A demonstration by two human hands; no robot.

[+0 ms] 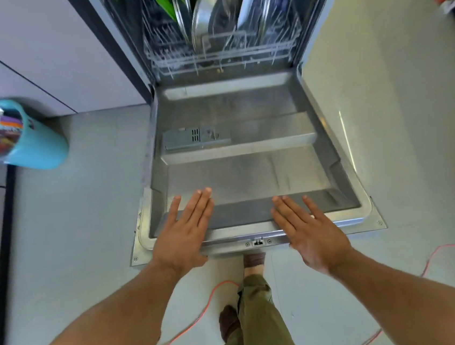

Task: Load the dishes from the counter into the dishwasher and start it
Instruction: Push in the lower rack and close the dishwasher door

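Bare forearms reach down from the camera to the open dishwasher door (249, 175), which lies flat above the floor (85, 215). Left grip (183, 241) and right grip (314, 233) are both apart and hold nothing, fingers straight and spread, palms down over the door's front edge, 1 on each side of the latch (258, 242). Whether they press the steel or hover just above it cannot be told.

Dishes (212, 16) stand on edge in the lower rack (222, 57), which sits inside the machine, off the door, so loading looks finished or nearly so. Shutting the door is the likely step in hand. The 2 palms' even spacing would keep the door from twisting as it rises, though facing down they would first have to hook under the rim.

A teal bin (37, 141) stands well to the left. An orange cable (196, 319) trails across the floor beside the person's leg (255, 310), a possible trip hazard.
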